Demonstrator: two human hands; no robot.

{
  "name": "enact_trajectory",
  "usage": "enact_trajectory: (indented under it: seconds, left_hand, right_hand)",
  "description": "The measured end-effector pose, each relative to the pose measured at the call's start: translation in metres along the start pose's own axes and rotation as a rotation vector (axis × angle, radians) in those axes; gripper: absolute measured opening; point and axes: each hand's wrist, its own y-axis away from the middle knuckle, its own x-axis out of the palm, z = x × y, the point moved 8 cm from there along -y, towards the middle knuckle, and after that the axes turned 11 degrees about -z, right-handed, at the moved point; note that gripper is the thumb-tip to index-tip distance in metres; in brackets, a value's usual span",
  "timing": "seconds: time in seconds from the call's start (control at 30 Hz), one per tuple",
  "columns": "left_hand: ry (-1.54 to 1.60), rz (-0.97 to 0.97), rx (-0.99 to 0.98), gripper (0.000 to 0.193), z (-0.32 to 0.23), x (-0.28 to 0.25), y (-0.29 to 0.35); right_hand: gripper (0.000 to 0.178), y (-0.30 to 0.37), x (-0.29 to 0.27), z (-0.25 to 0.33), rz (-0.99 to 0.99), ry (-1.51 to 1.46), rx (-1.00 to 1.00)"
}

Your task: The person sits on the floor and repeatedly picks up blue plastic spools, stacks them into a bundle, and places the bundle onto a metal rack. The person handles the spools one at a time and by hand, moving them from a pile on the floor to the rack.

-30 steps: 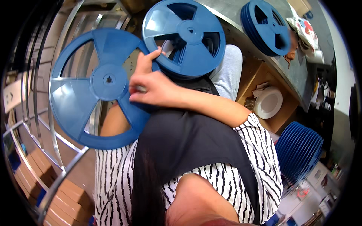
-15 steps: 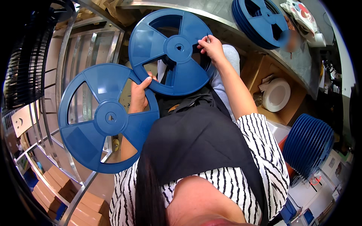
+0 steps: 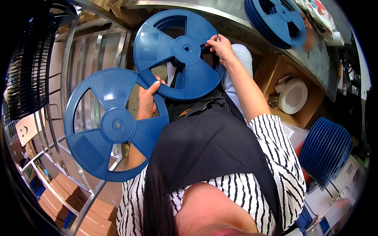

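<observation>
Two large blue plastic reels lie side by side in front of me. My left hand (image 3: 148,100) grips the rim of the left reel (image 3: 92,159), the thumb over its edge beside the other reel; the forearm runs behind it. The upper reel (image 3: 202,76) rests over my lap with at least one more reel beneath it. In my right hand (image 3: 221,48) a slim, dark-tipped tool (image 3: 217,38) is pinched and points away from me. The fingers are at the right window of the upper reel, by a spoke. What the tool tip touches I cannot tell.
A stack of blue reels (image 3: 275,21) sits on the metal bench (image 3: 315,65), and another stack (image 3: 326,151) stands at my right. Under the bench, an open cardboard box (image 3: 271,72) holds a white roll (image 3: 293,96). Metal racking (image 3: 96,59) and cardboard boxes (image 3: 96,220) are on my left.
The left reel has shifted slightly right and down in view, and the surroundings have moved a little too. Both hands keep their holds; my right hand is marginally higher.
</observation>
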Motion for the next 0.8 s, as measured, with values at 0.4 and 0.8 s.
enact_trajectory:
  seconds: [0.4, 0.8]
  left_hand:
    - [0.001, 0.024, 0.022, 0.018, -0.003, 0.004, 0.002]
    - [0.168, -0.03, 0.017, 0.018, -0.001, -0.033, -0.004]
  right_hand:
    - [0.014, 0.0, -0.001, -0.002, -0.031, -0.068, 0.006]
    - [0.048, 0.022, -0.057, -0.027, -0.11, 0.012, -0.147]
